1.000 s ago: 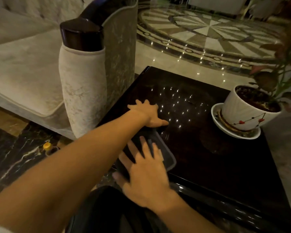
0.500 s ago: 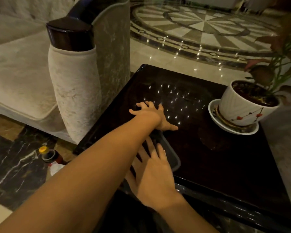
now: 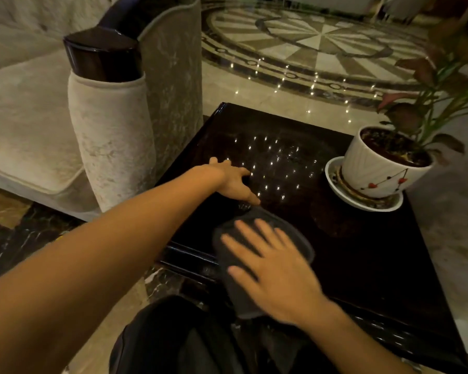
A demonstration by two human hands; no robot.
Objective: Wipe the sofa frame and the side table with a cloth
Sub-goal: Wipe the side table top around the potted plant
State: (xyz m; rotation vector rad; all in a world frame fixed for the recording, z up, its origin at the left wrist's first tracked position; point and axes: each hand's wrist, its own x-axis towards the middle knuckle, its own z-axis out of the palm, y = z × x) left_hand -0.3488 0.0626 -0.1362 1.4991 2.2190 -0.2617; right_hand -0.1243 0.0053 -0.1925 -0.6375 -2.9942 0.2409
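A dark grey cloth (image 3: 291, 234) lies on the glossy dark side table (image 3: 362, 255) and hangs over its near edge. My right hand (image 3: 270, 268) presses flat on the cloth with fingers spread. My left hand (image 3: 231, 180) reaches across from the left to the cloth's far corner, which peaks up under its thumb as if pinched; the fingers curl down onto the table. The sofa frame's dark wooden cap (image 3: 103, 55) tops the pale upholstered armrest (image 3: 111, 141) just left of the table.
A white plant pot (image 3: 384, 166) on a saucer (image 3: 335, 190) stands at the table's right side, its leaves spreading over that corner. The polished marble floor (image 3: 281, 85) lies beyond. My dark-clothed knee (image 3: 179, 341) is against the table's near edge.
My right hand and the cloth have slid right along the table's near edge. The left hand has gone from flat and spread to curled over the cloth's far corner.
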